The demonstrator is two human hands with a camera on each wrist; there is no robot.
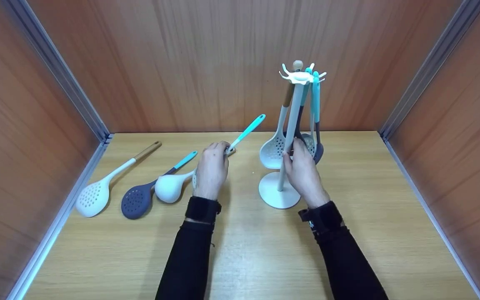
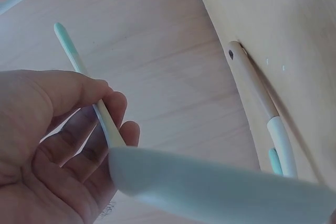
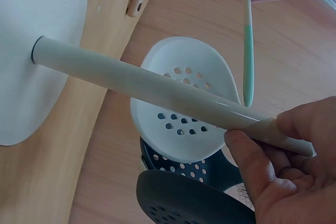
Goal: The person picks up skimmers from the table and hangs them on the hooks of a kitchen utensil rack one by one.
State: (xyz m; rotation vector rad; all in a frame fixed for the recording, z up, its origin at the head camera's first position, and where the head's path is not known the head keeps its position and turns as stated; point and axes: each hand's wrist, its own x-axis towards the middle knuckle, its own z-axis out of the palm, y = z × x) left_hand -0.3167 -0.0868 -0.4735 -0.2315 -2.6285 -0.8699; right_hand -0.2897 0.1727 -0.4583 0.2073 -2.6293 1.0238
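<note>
My left hand pinches the shaft of a white skimmer with a turquoise handle. Its handle points up and away to the right, and its white head looms large in the left wrist view. In the head view the hand hides most of that head. My right hand grips the white pole of a utensil stand, whose round base stands on the table. On the stand's hooks hang a white skimmer with a brown handle and several turquoise-handled utensils.
Left of my left hand lie a white ladle, a dark skimmer with a turquoise handle and a white skimmer with a wooden handle. Wooden panels enclose the table at the back and sides.
</note>
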